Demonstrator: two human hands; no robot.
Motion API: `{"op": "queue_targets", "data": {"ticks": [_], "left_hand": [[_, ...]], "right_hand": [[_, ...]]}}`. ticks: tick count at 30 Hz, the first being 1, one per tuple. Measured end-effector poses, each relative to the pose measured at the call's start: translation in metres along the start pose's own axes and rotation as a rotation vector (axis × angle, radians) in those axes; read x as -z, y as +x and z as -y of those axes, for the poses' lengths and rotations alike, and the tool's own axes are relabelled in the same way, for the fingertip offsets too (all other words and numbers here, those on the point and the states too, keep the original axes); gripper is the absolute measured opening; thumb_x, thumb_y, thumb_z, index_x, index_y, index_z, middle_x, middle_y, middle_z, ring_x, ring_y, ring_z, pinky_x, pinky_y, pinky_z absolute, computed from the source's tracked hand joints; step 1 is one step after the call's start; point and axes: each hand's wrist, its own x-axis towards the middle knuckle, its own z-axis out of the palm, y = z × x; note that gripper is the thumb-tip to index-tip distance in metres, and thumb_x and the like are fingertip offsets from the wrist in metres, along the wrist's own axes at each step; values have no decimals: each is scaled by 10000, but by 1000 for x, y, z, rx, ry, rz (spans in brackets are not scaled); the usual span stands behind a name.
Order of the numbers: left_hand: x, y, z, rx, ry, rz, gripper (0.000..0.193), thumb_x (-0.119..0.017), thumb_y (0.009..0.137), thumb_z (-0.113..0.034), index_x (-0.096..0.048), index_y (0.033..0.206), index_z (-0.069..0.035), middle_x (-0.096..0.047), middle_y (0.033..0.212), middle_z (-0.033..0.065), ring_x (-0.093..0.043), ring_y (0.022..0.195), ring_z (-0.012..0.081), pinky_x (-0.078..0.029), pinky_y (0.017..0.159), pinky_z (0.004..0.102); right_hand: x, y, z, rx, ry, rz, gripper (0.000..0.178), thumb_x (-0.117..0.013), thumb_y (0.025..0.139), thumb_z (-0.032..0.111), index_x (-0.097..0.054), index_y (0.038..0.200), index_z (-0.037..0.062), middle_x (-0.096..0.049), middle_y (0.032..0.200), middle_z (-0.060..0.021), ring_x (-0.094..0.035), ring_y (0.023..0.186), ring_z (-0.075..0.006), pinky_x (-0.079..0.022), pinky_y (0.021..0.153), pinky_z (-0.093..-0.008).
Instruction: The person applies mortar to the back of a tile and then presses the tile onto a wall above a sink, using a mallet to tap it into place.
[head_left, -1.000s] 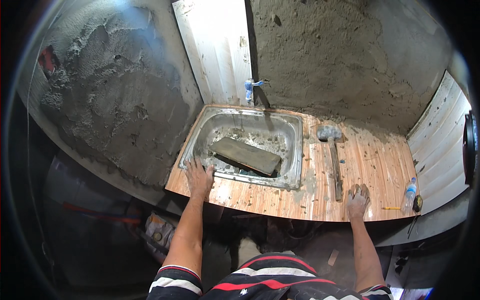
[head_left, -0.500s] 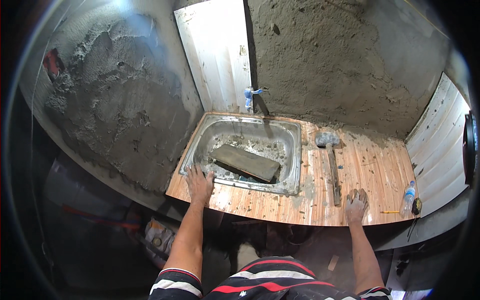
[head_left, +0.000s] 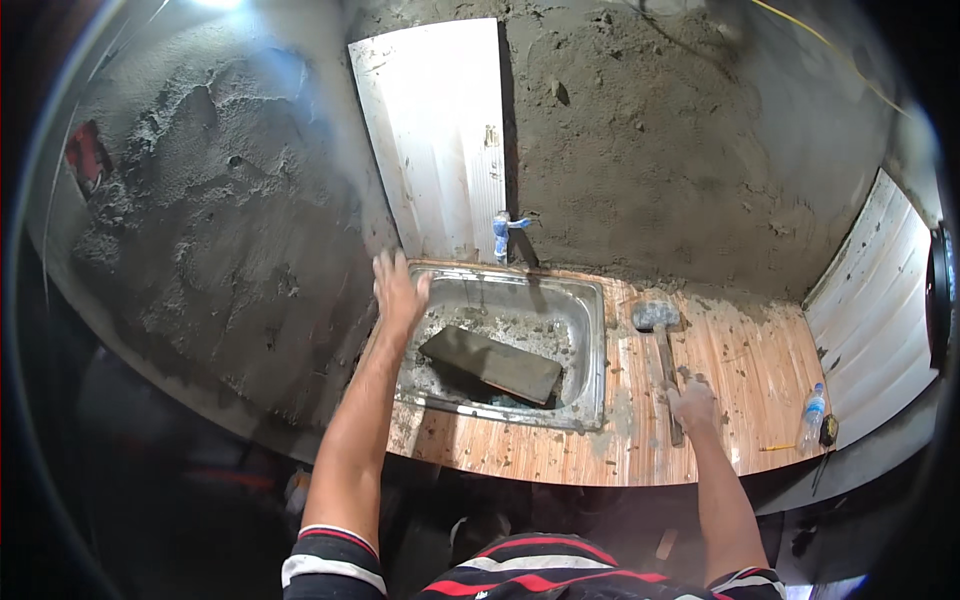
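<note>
My left hand (head_left: 400, 292) is raised by the far left corner of the steel sink (head_left: 597, 350), its fingers apart and holding nothing. A flat, mortar-smeared wooden board (head_left: 492, 362) lies aslant in the sink among grey crumbs. On the wood-patterned counter (head_left: 760, 370), to the right of the sink, rests a mallet (head_left: 655, 317), its head toward the wall and its handle toward me. My right hand (head_left: 695, 405) is at the lower part of that handle, fingers spread and a little blurred. It reaches over the handle's edge; no closed grip shows.
A blue tap (head_left: 502, 236) sticks out of the wall behind the sink, beside a white panel (head_left: 430, 140). A plastic bottle (head_left: 813, 413), a tape measure (head_left: 829, 430) and a yellow pencil (head_left: 777, 447) lie at the counter's right end. Rough grey mortar (head_left: 640, 150) covers the walls.
My left hand has lifted off the sink's near left corner and moved toward the far left one. My right hand has slid left to the mallet's handle. The view has tilted up slightly.
</note>
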Motion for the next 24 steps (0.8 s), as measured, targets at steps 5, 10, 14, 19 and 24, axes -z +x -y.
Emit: {"op": "queue_targets", "data": {"ticks": [5,10,14,19,24], "left_hand": [[13,146,-51,28,-70,-29,798,-725,913,-390,-398,1523,7,-271,1615,303,-226,1515,490,-331,1167,620],[9,227,-84,-8,-71,-34,884,-749,896,-337,-285,1590,-45,-210,1622,315,-233,1501,500,-375,1159,594],[-15,243,-84,-113,-178,-96,856,-723,921,-376,-298,1561,1,-326,1553,339,-320,1449,486,-405,1134,572],[-31,140,-83,37,-540,-13,569,-673,958,-429,-651,1261,53,-531,1459,280,-504,1360,406,-434,1102,460],[-37,-4,-87,15,-783,341,348,-698,945,-175,-696,1218,42,-636,1394,209,-583,1321,326,-441,1094,421]], "right_hand": [[-33,41,37,-103,-81,135,579,-700,892,444,-637,1218,-31,-668,1234,-295,-642,1182,-431,-525,1013,-493],[-63,68,21,-216,-21,97,535,-686,903,424,-652,1178,-33,-679,1178,-309,-653,1139,-455,-540,964,-516],[-78,68,13,-250,-104,2,474,-686,899,410,-684,1106,-17,-708,1106,-289,-677,1062,-464,-541,929,-517],[-87,61,19,-270,-43,-55,487,-692,896,429,-699,1107,-10,-720,1065,-275,-689,1022,-448,-537,911,-516],[-65,73,52,64,-401,-594,405,-681,912,339,-697,1158,19,-729,991,-235,-694,963,-388,-516,907,-510]]}}
